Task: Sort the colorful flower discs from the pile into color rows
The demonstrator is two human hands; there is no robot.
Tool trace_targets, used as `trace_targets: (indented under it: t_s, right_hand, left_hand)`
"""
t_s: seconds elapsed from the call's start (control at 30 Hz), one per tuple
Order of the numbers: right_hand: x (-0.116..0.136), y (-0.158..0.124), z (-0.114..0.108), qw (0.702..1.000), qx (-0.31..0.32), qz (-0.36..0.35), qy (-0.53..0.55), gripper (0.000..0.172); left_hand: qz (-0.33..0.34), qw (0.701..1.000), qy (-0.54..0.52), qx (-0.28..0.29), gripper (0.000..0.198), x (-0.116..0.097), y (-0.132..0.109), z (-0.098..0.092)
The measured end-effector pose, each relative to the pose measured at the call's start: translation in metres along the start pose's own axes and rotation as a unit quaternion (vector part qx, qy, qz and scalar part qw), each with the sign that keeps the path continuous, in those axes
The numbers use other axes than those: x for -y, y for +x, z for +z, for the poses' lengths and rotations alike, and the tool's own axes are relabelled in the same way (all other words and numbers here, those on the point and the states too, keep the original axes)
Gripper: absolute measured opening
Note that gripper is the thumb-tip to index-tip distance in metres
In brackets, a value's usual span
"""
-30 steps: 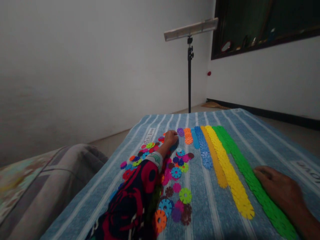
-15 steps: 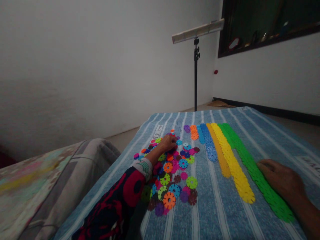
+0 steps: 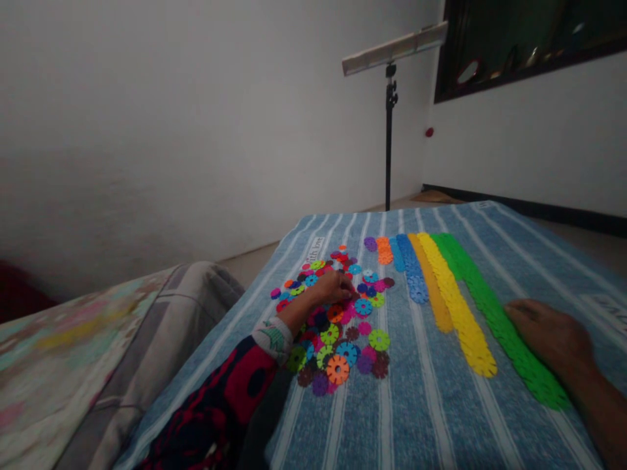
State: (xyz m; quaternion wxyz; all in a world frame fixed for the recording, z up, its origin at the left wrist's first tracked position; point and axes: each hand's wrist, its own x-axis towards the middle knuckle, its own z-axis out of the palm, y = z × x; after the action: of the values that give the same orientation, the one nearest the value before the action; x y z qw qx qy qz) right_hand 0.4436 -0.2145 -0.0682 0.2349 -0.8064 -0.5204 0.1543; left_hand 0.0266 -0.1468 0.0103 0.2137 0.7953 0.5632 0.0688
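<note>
My left hand (image 3: 333, 287) is over the pile of mixed notched plastic discs (image 3: 337, 369), its fingers bent down and drawn together among them. Whatever lies under the fingertips is hidden. To the right, my right hand (image 3: 551, 334) rests on the cloth with curled fingers, against the outer side of a long row of overlapping green discs (image 3: 494, 313). Its palm side cannot be seen. Beside the green row lie a yellow row (image 3: 458, 310), a darker yellow row (image 3: 434, 290), a blue row (image 3: 413, 267), a short light-blue row (image 3: 398, 254), orange discs (image 3: 385, 250) and purple discs (image 3: 371, 244).
A blue cloth with white stripes (image 3: 313, 434) covers the table. Left of it stands a surface draped in grey and patterned fabric (image 3: 122, 326). Behind the table rises a black stand (image 3: 388, 143) bearing a light panel (image 3: 394, 49), near the walls.
My left hand has come nearer over the pile, uncovering red discs at its far end. My right hand stays beside the green row. The whole view has shifted slightly.
</note>
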Motion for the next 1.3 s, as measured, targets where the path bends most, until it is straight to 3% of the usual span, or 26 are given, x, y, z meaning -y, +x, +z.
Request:
trace_targets:
  t_s: [0.3,0.8,1.07,1.3]
  right_hand:
    - [-0.006,0.007,0.003,1.000,-0.003,0.003,-0.019,0.057]
    - [-0.017,0.011,0.003,1.000,-0.018,0.005,-0.020,0.053]
    - [-0.013,0.009,-0.002,0.999,-0.017,0.038,-0.024,0.055]
    - [0.003,0.001,-0.014,0.998,-0.022,0.048,-0.017,0.047]
  left_hand:
    - [0.030,0.997,0.061,-0.043,0.016,0.012,-0.021,0.008]
    - [0.009,0.998,-0.037,-0.055,0.012,0.023,-0.067,0.014]
    - [-0.004,0.996,-0.047,-0.081,0.014,0.032,-0.076,0.018]
    - [0.006,0.995,-0.047,-0.086,0.010,0.034,-0.078,0.023]
